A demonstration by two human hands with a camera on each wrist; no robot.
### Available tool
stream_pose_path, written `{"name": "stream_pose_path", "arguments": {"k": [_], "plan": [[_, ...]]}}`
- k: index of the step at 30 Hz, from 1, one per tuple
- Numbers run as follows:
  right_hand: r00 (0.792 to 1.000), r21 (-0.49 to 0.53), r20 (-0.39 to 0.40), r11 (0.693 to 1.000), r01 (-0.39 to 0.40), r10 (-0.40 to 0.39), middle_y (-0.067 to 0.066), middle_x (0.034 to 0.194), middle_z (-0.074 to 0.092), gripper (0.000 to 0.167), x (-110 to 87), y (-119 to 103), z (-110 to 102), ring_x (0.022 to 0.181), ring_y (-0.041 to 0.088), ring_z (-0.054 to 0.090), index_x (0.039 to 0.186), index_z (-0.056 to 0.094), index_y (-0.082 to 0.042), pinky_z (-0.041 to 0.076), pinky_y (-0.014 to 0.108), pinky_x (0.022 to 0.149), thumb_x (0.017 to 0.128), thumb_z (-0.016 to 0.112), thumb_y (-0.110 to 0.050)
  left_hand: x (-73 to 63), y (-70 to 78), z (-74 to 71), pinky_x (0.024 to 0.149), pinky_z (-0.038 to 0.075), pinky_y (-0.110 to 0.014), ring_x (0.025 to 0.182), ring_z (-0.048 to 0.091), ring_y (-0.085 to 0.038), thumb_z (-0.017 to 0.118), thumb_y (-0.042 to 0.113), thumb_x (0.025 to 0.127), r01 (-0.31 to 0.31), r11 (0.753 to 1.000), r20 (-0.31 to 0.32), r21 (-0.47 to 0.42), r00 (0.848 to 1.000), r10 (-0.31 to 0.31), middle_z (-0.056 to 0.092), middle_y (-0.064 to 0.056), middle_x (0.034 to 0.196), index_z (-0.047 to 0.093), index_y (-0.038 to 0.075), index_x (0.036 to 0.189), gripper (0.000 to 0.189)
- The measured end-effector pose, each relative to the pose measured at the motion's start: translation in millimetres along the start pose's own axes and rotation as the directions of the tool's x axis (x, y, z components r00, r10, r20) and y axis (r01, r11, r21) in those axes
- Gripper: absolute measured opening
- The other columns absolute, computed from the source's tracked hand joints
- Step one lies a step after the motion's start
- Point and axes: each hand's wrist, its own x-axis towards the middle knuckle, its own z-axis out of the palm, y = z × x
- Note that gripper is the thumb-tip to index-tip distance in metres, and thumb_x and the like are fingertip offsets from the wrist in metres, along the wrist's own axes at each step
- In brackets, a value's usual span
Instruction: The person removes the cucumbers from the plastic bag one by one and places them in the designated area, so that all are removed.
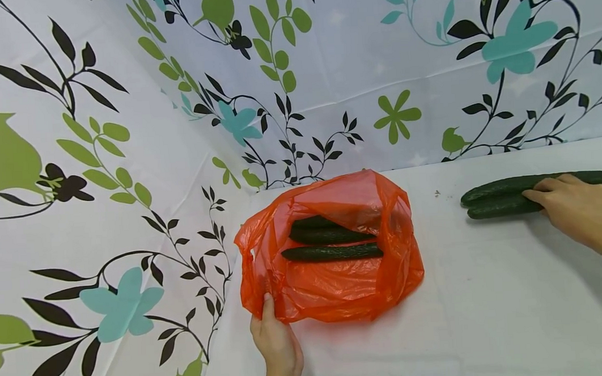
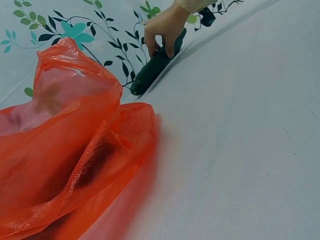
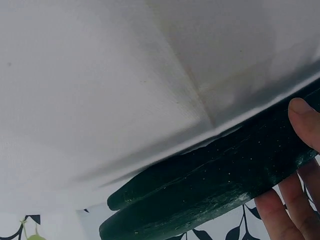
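A red plastic bag [image 1: 332,294] lies on the white surface with its mouth spread wide. Inside it several dark green cucumbers [image 1: 332,253] show through the opening. My left hand [image 1: 278,342] grips the bag's near left edge, thumb on the outside and the other fingers hidden behind the plastic. Off to the right, two cucumbers [image 1: 500,192] lie side by side along the back of the surface. My right hand [image 1: 583,207] holds this pair from above. In the right wrist view the thumb [image 3: 305,120] is on one side of the cucumbers and the fingers [image 3: 280,215] are on the other.
A white cloth [image 1: 491,314] covers the work surface. Behind it rises a backdrop sheet [image 1: 345,55] printed with leaves, birds and flowers, and a second printed side [image 1: 104,232] stands at the left. A small dark mark [image 1: 437,193] is on the cloth between bag and cucumber pair.
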Motion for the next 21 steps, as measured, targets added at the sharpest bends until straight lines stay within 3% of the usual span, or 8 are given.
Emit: {"name": "stream_pose_path", "arguments": {"k": [7, 21], "plan": [[1.0, 0.017, -0.016, 1.0, 0.003, -0.002, 0.024, 0.105, 0.066, 0.037, -0.5, 2.3, 1.7, 0.103, 0.046, 0.058, 0.109, 0.072, 0.003, 0.053, 0.064, 0.075, 0.073, 0.081, 0.006, 0.9, -1.4, -0.3, 0.109, 0.043, -0.032, 0.129, 0.043, -0.024, 0.04, 0.024, 0.11, 0.003, 1.0, -0.002, 0.0, 1.0, -0.003, 0.041, -0.007, 0.147, 0.031, 0.005, 0.151, 0.046], [0.997, -0.037, 0.056, 0.998, -0.042, 0.044, 0.029, 0.107, 0.064, 0.043, 1.4, 2.5, 10.8, 0.104, 0.047, 0.056, 0.112, 0.07, 0.006, 0.05, 0.066, 0.081, 0.072, 0.086, 0.002, 1.6, -1.2, 0.1, 0.107, 0.044, -0.033, 0.13, 0.042, -0.025, 0.041, 0.027, 0.11, 0.006, 1.0, -0.008, 0.01, 1.0, -0.006, 0.039, -0.008, 0.148, 0.029, 0.005, 0.152, 0.049]]}}
